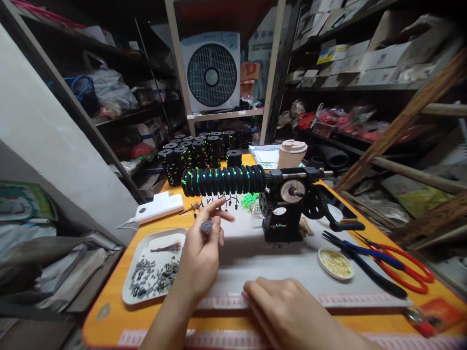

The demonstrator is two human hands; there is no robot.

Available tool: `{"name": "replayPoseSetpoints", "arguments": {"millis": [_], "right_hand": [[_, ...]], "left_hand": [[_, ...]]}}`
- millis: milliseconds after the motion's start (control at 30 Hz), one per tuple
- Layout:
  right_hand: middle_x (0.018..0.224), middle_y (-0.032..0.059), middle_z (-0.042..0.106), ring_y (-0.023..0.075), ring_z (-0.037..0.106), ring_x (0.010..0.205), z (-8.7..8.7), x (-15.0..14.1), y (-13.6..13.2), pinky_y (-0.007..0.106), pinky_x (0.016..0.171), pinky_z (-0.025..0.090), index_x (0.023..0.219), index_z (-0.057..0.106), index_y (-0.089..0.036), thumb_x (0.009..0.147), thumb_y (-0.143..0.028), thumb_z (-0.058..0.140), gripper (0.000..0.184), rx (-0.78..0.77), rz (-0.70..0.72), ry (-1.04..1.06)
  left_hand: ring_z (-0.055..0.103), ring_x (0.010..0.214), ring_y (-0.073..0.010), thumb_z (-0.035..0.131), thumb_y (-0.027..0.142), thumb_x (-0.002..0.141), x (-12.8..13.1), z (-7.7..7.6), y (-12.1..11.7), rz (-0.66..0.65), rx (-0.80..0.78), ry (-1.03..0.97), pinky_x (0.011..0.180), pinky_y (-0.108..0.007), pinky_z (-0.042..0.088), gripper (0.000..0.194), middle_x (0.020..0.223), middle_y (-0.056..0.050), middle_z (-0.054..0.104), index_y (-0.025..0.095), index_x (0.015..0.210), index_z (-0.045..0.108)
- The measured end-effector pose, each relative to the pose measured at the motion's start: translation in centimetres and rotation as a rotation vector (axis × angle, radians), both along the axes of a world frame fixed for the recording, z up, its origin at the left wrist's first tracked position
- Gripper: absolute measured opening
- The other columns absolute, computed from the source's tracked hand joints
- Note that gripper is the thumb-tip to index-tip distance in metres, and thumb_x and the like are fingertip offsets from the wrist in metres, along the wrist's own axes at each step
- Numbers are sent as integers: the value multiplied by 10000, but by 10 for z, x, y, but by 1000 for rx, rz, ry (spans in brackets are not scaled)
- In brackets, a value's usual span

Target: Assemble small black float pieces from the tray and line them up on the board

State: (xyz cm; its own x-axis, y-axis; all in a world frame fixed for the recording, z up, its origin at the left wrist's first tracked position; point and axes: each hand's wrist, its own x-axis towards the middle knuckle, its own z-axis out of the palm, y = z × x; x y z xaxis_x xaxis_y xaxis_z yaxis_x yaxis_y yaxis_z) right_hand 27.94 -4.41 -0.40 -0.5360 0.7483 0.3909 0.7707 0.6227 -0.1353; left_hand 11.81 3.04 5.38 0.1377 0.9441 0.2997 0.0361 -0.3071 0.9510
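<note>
My left hand (202, 253) is raised above the grey mat (277, 265), pinching a small grey ridged weight (206, 226) between thumb and fingers, the index finger stretched toward the row of black spools (223, 180). Those spools, wound with green and yellow line, sit side by side on the shaft of a black hand-crank winding machine (288, 204). My right hand (288, 311) lies palm down on the mat's near edge, fingers together, holding nothing I can see.
A white tray (135, 287) of small dark weights sits at the left. A white power bank (158, 206), a small dish of gold beads (335, 263), black pliers (368, 270), red-handled scissors (404, 270), a beige cup (292, 153) and stacked spools (199, 150) crowd the orange table (109, 318).
</note>
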Motion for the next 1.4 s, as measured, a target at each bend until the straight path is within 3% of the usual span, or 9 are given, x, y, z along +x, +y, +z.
{"name": "replayPoseSetpoints", "arguments": {"millis": [167, 300, 367, 533, 733, 867, 933, 1133, 1400], "right_hand": [[642, 7, 663, 186, 576, 436, -9, -2, -14, 339, 408, 245, 783, 612, -184, 818, -48, 573, 146, 44, 96, -114], [663, 7, 647, 165, 592, 506, 28, 9, -2, 317, 466, 359, 807, 608, -187, 979, -213, 521, 195, 18, 75, -9], [633, 16, 612, 161, 555, 515, 50, 14, 11, 311, 490, 386, 828, 625, -163, 1009, -181, 460, 245, 209, 63, 177], [1044, 113, 723, 251, 620, 1100, 66, 3, 44, 400, 972, 491, 1103, 672, -120, 1015, -96, 391, 295, 432, 393, 68], [795, 63, 661, 193, 584, 724, 40, -16, 50, 392, 831, 502, 872, 675, -142, 989, -86, 424, 282, 309, 608, 22], [721, 39, 567, 176, 435, 606, 27, -16, 46, 334, 573, 345, 877, 642, -134, 984, -120, 454, 217, 254, 548, 47], [691, 29, 511, 168, 367, 582, 23, -16, 45, 323, 527, 254, 838, 629, -135, 970, -107, 443, 229, 177, 464, 132], [714, 6, 454, 138, 358, 593, 23, -13, 44, 285, 529, 278, 881, 618, -123, 952, -64, 458, 185, -77, 358, 385], [769, 19, 506, 117, 484, 658, 32, -17, 36, 231, 580, 386, 941, 671, -134, 947, -90, 522, 156, -315, 344, 659]], "left_hand": [[394, 612, -161, 555, 409, 947, 8, 1, 2, -121, -84, 145, 567, -281, 288, 267, 621, 23, 442, 198, 873, 701], [296, 544, -127, 560, 445, 943, -9, -13, -19, -249, -268, 42, 525, -274, 225, 326, 574, 52, 365, 193, 742, 609], [227, 528, -115, 552, 455, 949, -23, -24, -32, -324, -430, -95, 509, -276, 172, 329, 577, 67, 305, 195, 747, 559], [232, 578, -123, 578, 447, 934, -52, -41, -59, -295, -568, -208, 538, -271, 204, 329, 644, 47, 312, 197, 732, 509], [501, 721, -173, 519, 492, 950, -87, -30, -65, -125, -429, 269, 701, -274, 396, 354, 714, -1, 542, 210, 771, 634], [627, 1040, -256, 462, 442, 971, -119, -21, -28, 211, -142, 696, 912, -323, 433, 341, 1063, -71, 729, 219, 1049, 709], [670, 952, -280, 530, 380, 929, -131, -23, -3, 248, -49, 899, 879, -363, 459, 335, 1073, -96, 748, 198, 1158, 693], [658, 822, -322, 660, 254, 795, -139, -40, 37, 223, -4, 988, 800, -421, 461, 83, 859, -111, 742, 203, 813, 724], [652, 860, -210, 514, 336, 938, -88, -25, -18, 238, 22, 635, 772, -299, 499, 177, 883, -48, 671, 209, 858, 607]]}}
